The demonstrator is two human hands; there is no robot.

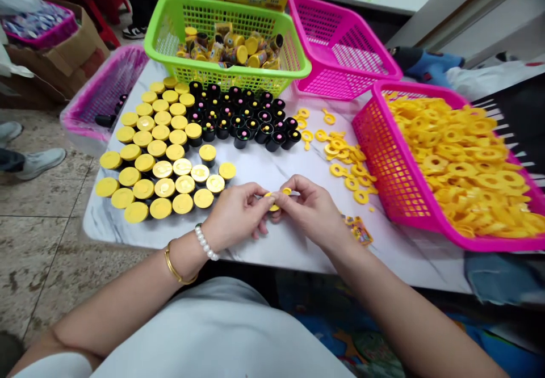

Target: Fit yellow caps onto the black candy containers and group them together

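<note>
Near the front edge of the table point(255, 165), pinches a yellow cap point(272, 198) between left hand point(236, 213) and right hand point(313, 210), both closed on it at the fingertips, neither released. Holds it low over bare marble, probably so that a slip would land it on the top and not on the floor. Uses thumbs and forefingers only, likely because so small a piece leaves no room for a fuller grip. Cannot tell whether the small ring point(286, 190) at the right fingertips is joined to the cap or merely against it. Has the cap dead centre between the hands, touching both, near the capped pots point(162, 165) to the left and well short of the open pots point(242, 120) behind. Ranks the capped pots in close rows and the open black ones in their own block, seemingly to tell the two lots apart at a glance. Has loose rings point(344, 162) scattered at the right, just beside the pink basket point(383, 156) heaped with more, within easy reach of the right hand. Backs the open pots with a green basket point(230, 74) holding a jumble of labelled tubs. Wears a pearl bracelet point(205, 242) and a bangle point(174, 267) on the left wrist, clear of the cap.
</note>
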